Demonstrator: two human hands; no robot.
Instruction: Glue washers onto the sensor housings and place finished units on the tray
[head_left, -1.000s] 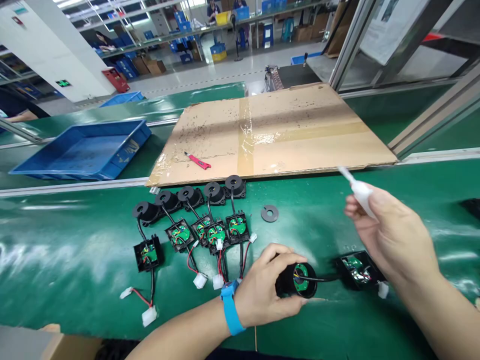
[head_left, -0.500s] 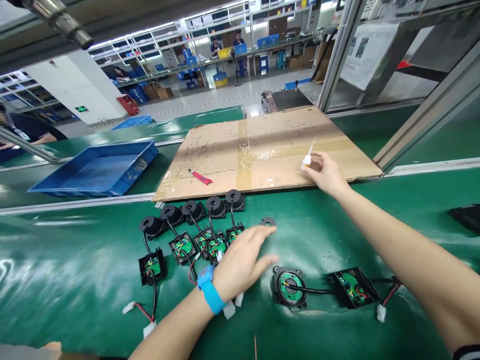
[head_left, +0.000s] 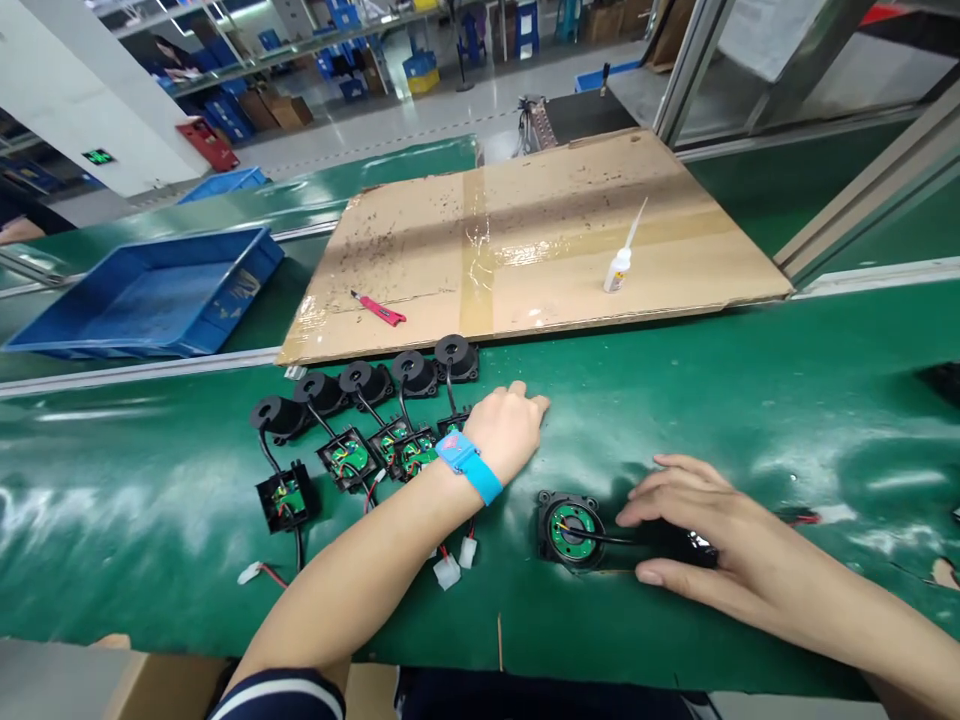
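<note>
My left hand [head_left: 510, 430], with a blue watch strap [head_left: 480, 478] at the wrist, is down on the green mat with its fingers curled together. Whatever lies under its fingertips is hidden. To the right, my right hand [head_left: 697, 530] is open, thumb and fingers apart, above the black cable [head_left: 611, 540]. It mostly hides the black housing the cable runs to. Left of it lies a round black speaker-like part [head_left: 570, 530], its green circuit board facing up. A small white dropper bottle [head_left: 618, 272] with a long thin tip stands on the cardboard.
Several round black units [head_left: 365, 382], wired to open boxes with green boards [head_left: 349, 458], lie in a row at left. A red cutter [head_left: 379, 308] rests on the cardboard sheet [head_left: 420, 240]. A blue tray [head_left: 150, 290] sits at far left. White connectors [head_left: 447, 572] lie near my left forearm.
My right hand has let go of the bottle and come back over the cable and housing. My left hand has moved over the flat dark ring and curled its fingers. The view has tilted down.
</note>
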